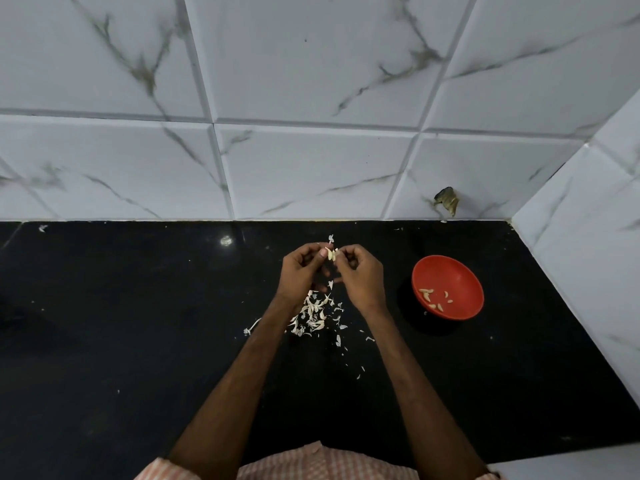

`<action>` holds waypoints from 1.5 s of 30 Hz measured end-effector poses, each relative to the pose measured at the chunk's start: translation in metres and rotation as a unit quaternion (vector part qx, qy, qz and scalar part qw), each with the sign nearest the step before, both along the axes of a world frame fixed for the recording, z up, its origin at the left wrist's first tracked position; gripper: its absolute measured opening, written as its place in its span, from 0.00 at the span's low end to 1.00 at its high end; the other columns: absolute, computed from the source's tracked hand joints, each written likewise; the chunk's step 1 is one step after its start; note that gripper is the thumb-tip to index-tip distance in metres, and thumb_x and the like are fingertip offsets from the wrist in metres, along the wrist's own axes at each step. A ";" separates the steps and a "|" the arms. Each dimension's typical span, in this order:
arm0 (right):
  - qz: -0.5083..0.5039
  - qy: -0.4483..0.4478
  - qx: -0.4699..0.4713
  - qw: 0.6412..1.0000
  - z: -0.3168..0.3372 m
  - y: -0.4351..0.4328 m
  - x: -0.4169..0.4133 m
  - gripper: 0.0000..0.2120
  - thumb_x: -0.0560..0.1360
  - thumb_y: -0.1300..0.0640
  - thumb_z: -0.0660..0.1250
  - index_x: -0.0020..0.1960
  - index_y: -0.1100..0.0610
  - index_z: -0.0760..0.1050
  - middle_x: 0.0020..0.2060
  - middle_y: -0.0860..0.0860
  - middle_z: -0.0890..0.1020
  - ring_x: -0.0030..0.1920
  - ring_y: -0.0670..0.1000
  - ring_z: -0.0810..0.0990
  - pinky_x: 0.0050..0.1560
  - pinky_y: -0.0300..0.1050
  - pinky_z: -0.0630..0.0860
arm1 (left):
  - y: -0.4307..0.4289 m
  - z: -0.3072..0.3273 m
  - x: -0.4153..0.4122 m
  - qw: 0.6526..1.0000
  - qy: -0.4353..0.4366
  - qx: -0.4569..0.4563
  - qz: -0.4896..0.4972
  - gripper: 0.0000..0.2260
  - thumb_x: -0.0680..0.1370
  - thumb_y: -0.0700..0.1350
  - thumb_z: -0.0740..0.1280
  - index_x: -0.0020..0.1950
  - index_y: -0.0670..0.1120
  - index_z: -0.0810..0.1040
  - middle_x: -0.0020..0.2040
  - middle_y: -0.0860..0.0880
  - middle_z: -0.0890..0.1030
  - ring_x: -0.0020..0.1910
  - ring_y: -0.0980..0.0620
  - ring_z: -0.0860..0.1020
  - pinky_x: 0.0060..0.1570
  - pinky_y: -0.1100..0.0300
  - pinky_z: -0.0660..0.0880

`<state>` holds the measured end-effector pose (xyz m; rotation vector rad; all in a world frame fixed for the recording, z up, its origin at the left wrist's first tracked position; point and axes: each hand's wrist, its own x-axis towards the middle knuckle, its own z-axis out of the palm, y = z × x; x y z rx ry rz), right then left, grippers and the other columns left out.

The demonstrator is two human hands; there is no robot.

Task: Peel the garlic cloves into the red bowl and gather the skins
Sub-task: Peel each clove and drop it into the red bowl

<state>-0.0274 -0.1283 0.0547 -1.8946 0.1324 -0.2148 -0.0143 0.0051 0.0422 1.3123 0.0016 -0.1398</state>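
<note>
- The black desk (pixel 138 341) in front of me is glossy, with a small spot of glare (pixel 226 241) near its far edge.
- A back wall (pixel 311 64) of white tiles with grey veins rises behind it.
- A side wall (pixel 588 237), tiled the same, meets it on my right.
- One back tile has a dark chipped patch (pixel 447 201) just above the desk.
- My checked shirt (pixel 325 462) shows at the bottom.

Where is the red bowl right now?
In the head view the red bowl sits on the black counter, right of the right hand, near the tiled side wall, peeled cloves inside.
</note>
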 end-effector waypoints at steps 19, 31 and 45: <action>-0.036 0.046 -0.136 0.989 -0.056 -0.007 -0.001 0.16 0.75 0.75 0.65 0.56 0.61 0.83 0.49 0.52 0.86 0.48 0.44 0.83 0.54 0.44 0.82 | 0.005 -0.022 0.003 0.997 0.054 0.000 0.047 0.11 0.81 0.37 0.67 0.63 0.40 0.77 0.49 0.44 0.85 0.34 0.52 0.80 0.26 0.56 0.79; -0.020 0.049 -0.209 0.976 -0.065 -0.015 -0.002 0.07 0.75 0.62 0.73 0.44 0.54 0.75 0.38 0.46 0.80 0.39 0.44 0.80 0.41 0.47 0.81 | 0.003 -0.021 -0.004 0.997 0.052 0.012 0.051 0.04 0.80 0.38 0.69 0.54 0.40 0.80 0.46 0.46 0.86 0.36 0.53 0.80 0.27 0.58 0.79; -0.059 0.023 -0.095 0.994 -0.051 -0.032 -0.006 0.04 0.78 0.54 0.72 0.47 0.54 0.82 0.33 0.45 0.83 0.36 0.41 0.83 0.40 0.41 0.80 | -0.019 -0.013 -0.012 0.996 0.031 0.042 0.067 0.06 0.79 0.36 0.69 0.55 0.40 0.81 0.40 0.51 0.84 0.34 0.59 0.79 0.27 0.64 0.76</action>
